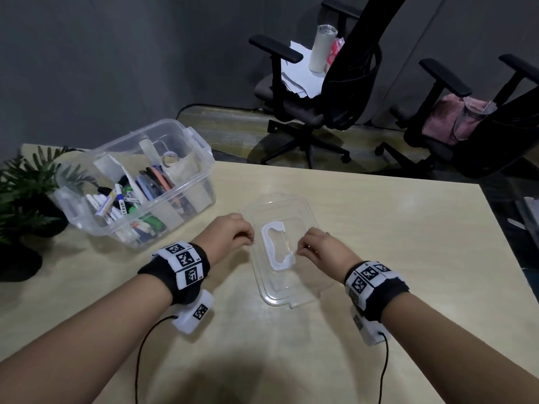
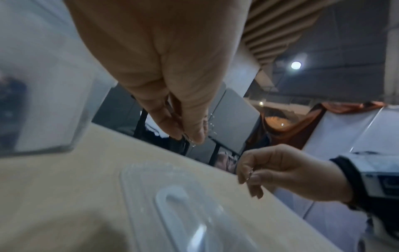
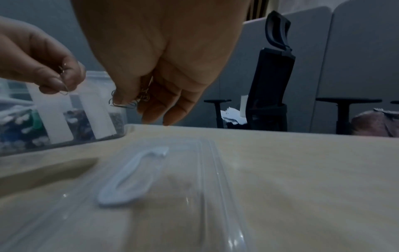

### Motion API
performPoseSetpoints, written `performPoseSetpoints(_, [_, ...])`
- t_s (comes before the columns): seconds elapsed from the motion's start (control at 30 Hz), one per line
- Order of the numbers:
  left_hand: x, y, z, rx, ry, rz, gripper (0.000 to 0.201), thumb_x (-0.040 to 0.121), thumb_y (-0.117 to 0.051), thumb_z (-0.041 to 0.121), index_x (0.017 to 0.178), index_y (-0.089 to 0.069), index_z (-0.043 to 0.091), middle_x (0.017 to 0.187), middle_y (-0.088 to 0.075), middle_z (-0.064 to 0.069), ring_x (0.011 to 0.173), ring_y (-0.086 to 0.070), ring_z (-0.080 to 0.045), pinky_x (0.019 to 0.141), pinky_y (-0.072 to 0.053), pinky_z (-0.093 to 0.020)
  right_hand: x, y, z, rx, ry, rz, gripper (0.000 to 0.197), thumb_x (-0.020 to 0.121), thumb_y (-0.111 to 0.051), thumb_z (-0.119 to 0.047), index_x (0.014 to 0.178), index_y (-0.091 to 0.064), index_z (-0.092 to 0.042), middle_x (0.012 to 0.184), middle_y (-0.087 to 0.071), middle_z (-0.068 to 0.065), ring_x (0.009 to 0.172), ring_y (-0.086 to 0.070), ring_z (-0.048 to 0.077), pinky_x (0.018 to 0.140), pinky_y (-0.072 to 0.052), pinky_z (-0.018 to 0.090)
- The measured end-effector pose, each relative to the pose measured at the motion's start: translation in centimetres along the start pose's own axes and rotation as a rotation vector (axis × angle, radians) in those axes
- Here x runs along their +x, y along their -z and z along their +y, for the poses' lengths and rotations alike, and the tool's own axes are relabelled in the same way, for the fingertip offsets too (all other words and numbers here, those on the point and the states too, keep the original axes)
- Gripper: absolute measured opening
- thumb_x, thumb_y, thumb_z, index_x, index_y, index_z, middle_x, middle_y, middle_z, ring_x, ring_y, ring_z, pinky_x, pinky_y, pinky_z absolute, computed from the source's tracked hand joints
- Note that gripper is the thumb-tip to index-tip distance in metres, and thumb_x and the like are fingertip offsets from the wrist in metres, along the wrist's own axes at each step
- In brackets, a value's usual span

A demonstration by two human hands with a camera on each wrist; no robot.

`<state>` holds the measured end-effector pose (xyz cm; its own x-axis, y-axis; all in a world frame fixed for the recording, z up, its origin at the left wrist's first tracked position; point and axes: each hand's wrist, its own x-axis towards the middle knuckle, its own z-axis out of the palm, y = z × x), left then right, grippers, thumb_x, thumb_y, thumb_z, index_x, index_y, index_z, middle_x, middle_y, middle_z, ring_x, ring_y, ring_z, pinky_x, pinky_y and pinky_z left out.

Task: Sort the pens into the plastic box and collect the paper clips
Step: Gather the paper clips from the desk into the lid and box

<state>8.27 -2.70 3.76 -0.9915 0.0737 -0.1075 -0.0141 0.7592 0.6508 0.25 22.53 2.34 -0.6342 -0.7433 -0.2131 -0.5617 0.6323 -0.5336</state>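
My left hand (image 1: pixel 230 231) and right hand (image 1: pixel 319 243) each pinched paper clips (image 3: pixel 123 102) above the lid (image 1: pixel 287 290); I judged a loose grip would scatter them across the worktop (image 1: pixel 393 228).

- The right hand (image 3: pixel 159 68) hangs over the clear lid (image 3: pixel 151 196), pinching a bunch of paper clips (image 3: pixel 129 100).
- The left hand (image 3: pixel 41 64) pinches another clip.
- The plastic box (image 3: pixel 64 116) sits behind.
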Motion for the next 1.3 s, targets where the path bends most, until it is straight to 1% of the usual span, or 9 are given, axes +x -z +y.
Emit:
performPoseSetpoints(0.13, [-0.3, 5.4, 0.7, -0.044, 0.061, 0.260, 0.003, 0.081, -0.071, 0.009, 0.083, -0.072, 0.011, 0.085, -0.060, 0.000, 0.079, -0.055, -0.012, 0.076, -0.042, -0.017, 3.6, 2.7, -3.4, -0.075, 0.019, 0.003, 0.014, 0.096, -0.053, -0.025, 0.097, -0.062, -0.013, 0.090, -0.055, -0.006, 0.078, -0.049, 0.012, 0.070, -0.034, 0.022])
performPoseSetpoints(0.23, [-0.4, 9.2, -0.6, -0.025, 0.144, 0.444, 0.004, 0.081, -0.071, 0.008, 0.082, -0.072, 0.012, 0.086, -0.061, -0.002, 0.079, -0.056, -0.015, 0.077, -0.043, -0.024, 6.3, 4.0, -6.0, -0.103, 0.050, 0.025, 0.013, 0.096, -0.051, -0.023, 0.100, -0.062, -0.016, 0.095, -0.063, -0.006, 0.084, -0.058, 0.018, 0.072, -0.043, 0.028])
performPoseSetpoints(0.37, [0.7, 12.2, -3.6, 0.001, 0.251, 0.529, 0.005, 0.080, -0.071, 0.008, 0.078, -0.071, 0.012, 0.086, -0.064, -0.006, 0.078, -0.060, -0.020, 0.076, -0.052, -0.034, 9.8, 4.7, -9.0, -0.115, 0.067, 0.078, 0.013, 0.096, -0.049, -0.023, 0.101, -0.061, -0.018, 0.097, -0.067, -0.004, 0.088, -0.061, 0.018, 0.077, -0.049, 0.034])
performPoseSetpoints(0.57, [2.5, 11.4, -6.1, 0.026, 0.391, 0.380, 0.017, 0.087, -0.066, 0.022, 0.088, -0.073, 0.006, 0.093, -0.068, -0.009, 0.085, -0.062, -0.022, 0.082, -0.049, -0.031, 14.4, 3.6, -12.7, -0.044, 0.053, 0.237, 0.013, 0.095, -0.052, -0.027, 0.097, -0.063, -0.020, 0.093, -0.066, -0.004, 0.087, -0.059, 0.019, 0.074, -0.047, 0.034])
performPoseSetpoints(0.77, [1.9, 11.8, -6.1, -0.021, 0.356, 0.329, 0.023, 0.087, -0.065, 0.031, 0.097, -0.072, 0.012, 0.092, -0.068, -0.002, 0.091, -0.061, -0.020, 0.075, -0.042, -0.024, 18.5, 2.8, -15.8, -0.115, 0.058, 0.343, 0.016, 0.094, -0.053, -0.033, 0.100, -0.064, -0.024, 0.099, -0.068, -0.005, 0.090, -0.060, 0.019, 0.075, -0.048, 0.034])
performPoseSetpoints(0.9, [0.9, 10.5, -6.0, 0.044, 0.362, 0.269, 0.029, 0.087, -0.063, 0.033, 0.104, -0.070, 0.010, 0.103, -0.066, -0.010, 0.098, -0.057, -0.026, 0.084, -0.042, -0.032, 21.3, 1.6, -16.2, -0.133, 0.021, 0.235, 0.019, 0.093, -0.053, -0.039, 0.101, -0.064, -0.026, 0.097, -0.069, -0.004, 0.091, -0.062, 0.021, 0.076, -0.048, 0.033])
performPoseSetpoints(1.0, [0.3, 9.2, -6.2, 0.044, 0.338, 0.348, 0.026, 0.092, -0.056, 0.024, 0.114, -0.066, 0.012, 0.115, -0.062, -0.012, 0.107, -0.049, -0.032, 0.093, -0.036, -0.035, 21.7, 1.1, -15.4, -0.200, 0.039, 0.166, 0.024, 0.095, -0.047, -0.045, 0.102, -0.064, -0.028, 0.099, -0.069, -0.006, 0.093, -0.062, 0.020, 0.075, -0.047, 0.033])
performPoseSetpoints(1.13, [0.0, 8.5, -6.5, 0.043, 0.265, 0.411, 0.025, 0.093, -0.055, 0.019, 0.113, -0.068, 0.011, 0.110, -0.065, -0.010, 0.103, -0.050, -0.029, 0.090, -0.034, -0.031, 20.2, 1.1, -14.3, -0.244, 0.090, 0.144, 0.030, 0.097, -0.040, -0.048, 0.108, -0.062, -0.031, 0.108, -0.065, -0.011, 0.097, -0.061, 0.016, 0.072, -0.043, 0.031])
performPoseSetpoints(1.3, [-0.5, 8.1, -5.9, 0.072, 0.005, 0.304, 0.021, 0.091, -0.060, 0.019, 0.105, -0.071, 0.010, 0.098, -0.069, -0.007, 0.095, -0.055, -0.027, 0.087, -0.036, -0.029, 16.1, 1.6, -12.5, -0.251, 0.084, 0.112, 0.034, 0.098, -0.040, -0.046, 0.105, -0.064, -0.024, 0.105, -0.060, -0.004, 0.096, -0.058, 0.018, 0.068, -0.036, 0.027])
